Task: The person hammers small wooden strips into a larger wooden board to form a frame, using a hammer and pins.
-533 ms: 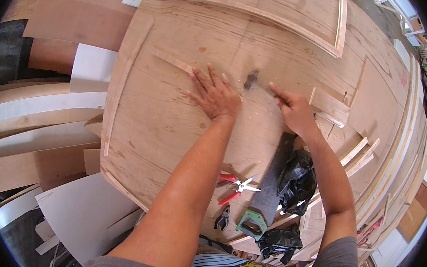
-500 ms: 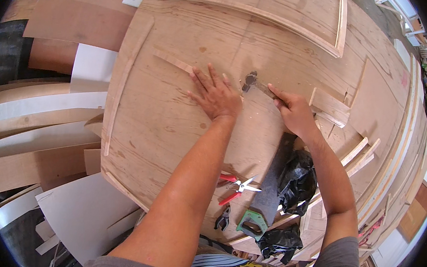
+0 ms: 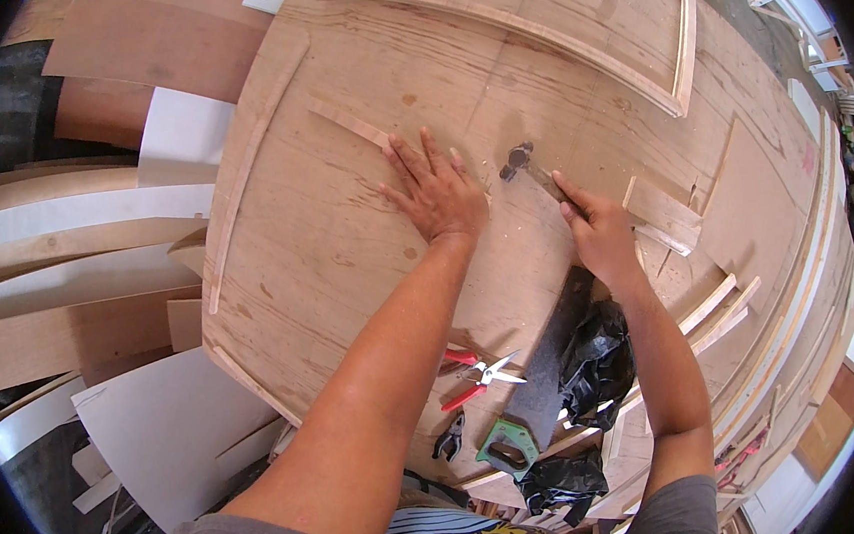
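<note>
My left hand [image 3: 438, 196] lies flat with fingers spread over a thin wooden strip [image 3: 348, 125], pressing it against the plywood tabletop [image 3: 315, 246]. Most of the strip's near end is hidden beneath the palm. Gripped in my right hand [image 3: 602, 228] is a hammer [image 3: 538, 176], its dark head just to the right of the left hand, seemingly a little above the wood. Closer to me lie red-handled snips [image 3: 483, 375] with their blades apart, small dark pliers [image 3: 449, 438], and a handsaw [image 3: 509, 448] with a green handle.
Black plastic bags [image 3: 595, 364] sit beside the saw. Short wood offcuts [image 3: 664, 213] lie right of my right hand. A rectangular wooden frame [image 3: 529, 33] rests at the far side. Boards and panels [image 3: 80, 324] are stacked off the table's left edge.
The hammer and my right hand have shifted slightly to the right, away from my left hand. My left hand stays pressed on the strip, almost unmoved.
</note>
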`<state>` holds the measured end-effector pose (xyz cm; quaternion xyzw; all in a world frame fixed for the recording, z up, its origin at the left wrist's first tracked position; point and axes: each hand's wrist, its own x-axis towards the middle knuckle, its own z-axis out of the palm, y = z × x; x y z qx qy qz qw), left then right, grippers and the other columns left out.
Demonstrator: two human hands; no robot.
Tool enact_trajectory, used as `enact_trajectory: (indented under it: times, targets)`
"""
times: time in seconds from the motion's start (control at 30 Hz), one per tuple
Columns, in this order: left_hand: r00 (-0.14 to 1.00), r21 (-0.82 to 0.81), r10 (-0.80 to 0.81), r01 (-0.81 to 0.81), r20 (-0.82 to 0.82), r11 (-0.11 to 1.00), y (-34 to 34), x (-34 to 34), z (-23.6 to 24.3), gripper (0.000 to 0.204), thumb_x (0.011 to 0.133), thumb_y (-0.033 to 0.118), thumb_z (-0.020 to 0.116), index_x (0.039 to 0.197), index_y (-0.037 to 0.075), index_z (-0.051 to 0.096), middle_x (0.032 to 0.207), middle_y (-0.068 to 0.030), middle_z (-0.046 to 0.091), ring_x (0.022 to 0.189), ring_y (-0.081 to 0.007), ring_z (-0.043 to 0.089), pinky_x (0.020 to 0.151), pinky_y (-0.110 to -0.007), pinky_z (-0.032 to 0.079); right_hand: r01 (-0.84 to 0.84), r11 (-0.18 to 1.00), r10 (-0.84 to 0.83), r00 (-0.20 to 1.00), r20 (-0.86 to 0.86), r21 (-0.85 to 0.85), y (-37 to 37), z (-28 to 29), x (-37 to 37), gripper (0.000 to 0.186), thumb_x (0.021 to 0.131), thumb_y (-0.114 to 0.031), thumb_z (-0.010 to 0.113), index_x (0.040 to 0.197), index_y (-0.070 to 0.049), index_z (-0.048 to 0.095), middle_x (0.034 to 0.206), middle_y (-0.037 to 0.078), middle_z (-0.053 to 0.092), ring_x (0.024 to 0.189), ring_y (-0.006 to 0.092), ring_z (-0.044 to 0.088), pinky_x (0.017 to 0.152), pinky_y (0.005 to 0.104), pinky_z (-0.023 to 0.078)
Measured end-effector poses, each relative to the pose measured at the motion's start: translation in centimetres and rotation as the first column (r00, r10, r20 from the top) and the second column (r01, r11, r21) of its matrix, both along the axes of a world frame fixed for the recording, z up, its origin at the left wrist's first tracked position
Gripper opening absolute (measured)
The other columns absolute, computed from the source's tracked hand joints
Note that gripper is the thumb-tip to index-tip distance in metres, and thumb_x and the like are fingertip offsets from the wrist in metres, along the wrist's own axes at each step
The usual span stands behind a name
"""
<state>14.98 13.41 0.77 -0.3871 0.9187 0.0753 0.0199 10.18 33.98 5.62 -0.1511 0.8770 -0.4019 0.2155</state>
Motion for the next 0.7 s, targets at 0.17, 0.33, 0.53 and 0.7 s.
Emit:
enact_trajectory:
  times: [0.17, 0.33, 0.53, 0.7]
  targets:
    - [1.000, 0.017, 0.007, -0.006, -0.031, 1.000, 0.0, 0.1, -0.1, 0.064, 0.110, 0.039, 0.033, 0.166, 0.012, 0.022, 0.173, -0.0232, 0.005, 0.161, -0.0387, 0.005, 0.121, -0.070, 0.009, -0.010, 1.000, 0.010, 1.000, 0.023, -0.007, -0.8, -0.2, 0.9, 0.042, 0.097, -0.018, 0.064, 0.138, -0.024, 0.066, 0.103, 0.024, 0.071, 0.094, 0.0411, 0.070, 0.083, 0.0434, 0.053]
    - [1.000, 0.031, 0.011, -0.010, -0.013, 0.999, 0.0, 0.0, 0.0, 0.064, 0.110, 0.040, 0.034, 0.166, 0.012, 0.022, 0.173, -0.0228, 0.004, 0.161, -0.0386, 0.005, 0.121, -0.070, 0.009, 0.019, 1.000, -0.019, 1.000, 0.019, 0.007, -0.5, -0.6, 0.3, 0.042, 0.098, -0.017, 0.063, 0.140, -0.021, 0.065, 0.099, 0.025, 0.070, 0.089, 0.0416, 0.069, 0.081, 0.0434, 0.052]
    - [0.999, -0.003, -0.004, 0.004, -0.033, 1.000, 0.0, 0.2, -0.3, 0.064, 0.109, 0.039, 0.035, 0.166, 0.013, 0.021, 0.173, -0.0225, 0.003, 0.161, -0.0382, 0.005, 0.122, -0.069, 0.008, 0.029, 0.999, -0.028, 0.998, 0.054, -0.029, -1.8, 0.5, 2.4, 0.043, 0.098, -0.014, 0.061, 0.141, -0.013, 0.063, 0.098, 0.028, 0.068, 0.088, 0.0427, 0.068, 0.080, 0.0433, 0.051]
    - [1.000, 0.018, 0.005, -0.005, -0.016, 1.000, 0.1, -0.1, 0.1, 0.065, 0.109, 0.040, 0.035, 0.166, 0.012, 0.022, 0.173, -0.0228, 0.003, 0.161, -0.0388, 0.005, 0.122, -0.069, 0.010, 0.112, 0.990, -0.114, 0.993, -0.022, -0.083, -2.1, -0.4, 3.6, 0.044, 0.098, -0.013, 0.062, 0.141, -0.014, 0.063, 0.094, 0.029, 0.067, 0.084, 0.0434, 0.067, 0.079, 0.0450, 0.051]
